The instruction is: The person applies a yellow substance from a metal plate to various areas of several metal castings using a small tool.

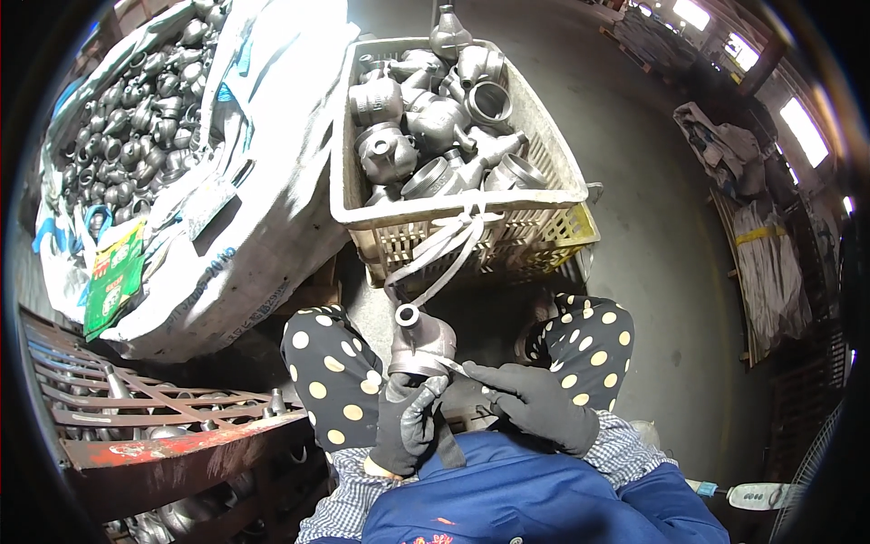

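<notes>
My left hand (405, 424), in a dark grey glove, grips a grey metal casting (424, 343) from below, between my knees. The casting has a rounded body, a short open pipe neck pointing up and a ring-shaped rim at its lower end. My right hand (536, 401), gloved too, is closed on a thin, flat metal tool (451, 365), its forefinger stretched along it. The tool's tip reaches the casting's lower rim; most of its grip is hidden in the hand, and its exact kind cannot be made out.
Ahead stands a pale plastic crate (453, 201) full of similar castings, a white strap (444, 249) tied to its front. A big white woven sack (272, 181) of smaller castings is at left. Nearer left is a rusty red metal-barred bin (190, 444). A fan's grille (820, 462) shows at lower right.
</notes>
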The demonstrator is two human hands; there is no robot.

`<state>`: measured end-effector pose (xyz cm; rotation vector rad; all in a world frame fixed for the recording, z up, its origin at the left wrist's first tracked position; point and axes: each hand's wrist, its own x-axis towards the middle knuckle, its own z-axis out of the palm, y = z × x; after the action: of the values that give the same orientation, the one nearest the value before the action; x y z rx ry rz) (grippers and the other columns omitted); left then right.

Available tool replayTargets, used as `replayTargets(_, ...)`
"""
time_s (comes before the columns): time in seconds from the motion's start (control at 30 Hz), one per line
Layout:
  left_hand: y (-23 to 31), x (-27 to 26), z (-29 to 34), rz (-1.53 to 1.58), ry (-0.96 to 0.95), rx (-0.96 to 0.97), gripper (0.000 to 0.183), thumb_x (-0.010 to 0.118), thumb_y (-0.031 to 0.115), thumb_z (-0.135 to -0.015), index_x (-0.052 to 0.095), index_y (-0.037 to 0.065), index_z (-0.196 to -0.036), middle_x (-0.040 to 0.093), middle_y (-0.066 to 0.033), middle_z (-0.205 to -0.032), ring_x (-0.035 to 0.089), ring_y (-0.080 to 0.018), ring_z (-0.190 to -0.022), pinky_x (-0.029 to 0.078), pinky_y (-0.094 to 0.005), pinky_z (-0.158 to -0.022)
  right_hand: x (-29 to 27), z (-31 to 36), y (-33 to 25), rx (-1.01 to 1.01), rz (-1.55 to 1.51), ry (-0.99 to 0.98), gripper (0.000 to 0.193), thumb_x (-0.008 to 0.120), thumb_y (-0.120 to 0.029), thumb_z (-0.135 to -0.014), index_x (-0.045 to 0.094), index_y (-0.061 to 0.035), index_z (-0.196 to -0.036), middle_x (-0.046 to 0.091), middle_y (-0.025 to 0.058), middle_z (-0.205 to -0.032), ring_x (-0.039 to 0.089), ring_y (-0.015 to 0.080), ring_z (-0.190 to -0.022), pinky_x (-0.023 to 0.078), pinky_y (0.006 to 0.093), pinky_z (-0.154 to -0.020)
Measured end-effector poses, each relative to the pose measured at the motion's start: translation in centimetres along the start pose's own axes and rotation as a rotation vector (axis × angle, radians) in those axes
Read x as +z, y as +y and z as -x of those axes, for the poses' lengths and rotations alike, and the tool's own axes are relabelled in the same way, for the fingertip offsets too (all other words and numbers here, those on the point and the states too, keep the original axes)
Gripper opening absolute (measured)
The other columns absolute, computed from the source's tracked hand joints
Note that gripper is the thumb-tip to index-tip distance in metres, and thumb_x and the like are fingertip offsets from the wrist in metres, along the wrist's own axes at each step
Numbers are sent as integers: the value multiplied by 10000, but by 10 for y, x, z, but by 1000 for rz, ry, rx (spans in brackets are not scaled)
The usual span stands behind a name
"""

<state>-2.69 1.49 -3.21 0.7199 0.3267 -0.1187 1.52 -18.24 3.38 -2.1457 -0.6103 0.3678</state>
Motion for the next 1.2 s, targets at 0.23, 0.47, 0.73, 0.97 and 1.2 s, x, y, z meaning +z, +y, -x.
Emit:
replayTargets(0.23, 2, 9, 0, 132, -80, -2, 352, 571, -18, -894, 489, -33, -1236, 611, -128, -1104, 625, -210, -1016, 530, -319, -903, 2, 2, -6, 56, 81, 40, 498, 589, -31, -808, 577, -122, -1297, 607, 115, -788, 592, 236, -696, 477, 322, -648)
replayTargets(0.47, -2, 3, 2, -392, -103, 238, 265, 551, -1, -911, 545, -34, -1174, 622, -113, -1090, 622, -185, -997, 520, -287, -867, 2, 3, -10, 69, 211, -48, 490, 594, -42, -822, 570, -130, -1303, 606, 112, -798, 589, 240, -703, 478, 330, -656)
replayTargets(0.73, 1, 10, 1, -112, 35, -19, 155, 629, 26, -882, 616, -19, -1030, 662, -54, -932, 629, -106, -831, 503, -231, -759, -1, 2, -2, 55, -34, -17, 446, 578, -42, -864, 560, -99, -1306, 616, 135, -808, 594, 230, -710, 475, 324, -668)
replayTargets(0.97, -3, 6, 3, -368, 44, 74, 137, 632, 21, -878, 621, -19, -1009, 661, -51, -932, 616, -80, -832, 498, -216, -755, -3, 1, 9, 3, -73, 3, 461, 544, -79, -852, 568, -159, -1305, 665, 141, -920, 650, 274, -801, 515, 345, -718)
replayTargets(1.2, 8, 17, 5, -146, 9, -59, 215, 628, 28, -880, 600, -23, -1086, 656, -57, -962, 613, -85, -865, 504, -226, -755, -7, 1, 4, 100, -187, -88, 426, 522, -64, -871, 568, -104, -1292, 662, 172, -1090, 663, 273, -914, 521, 331, -802)
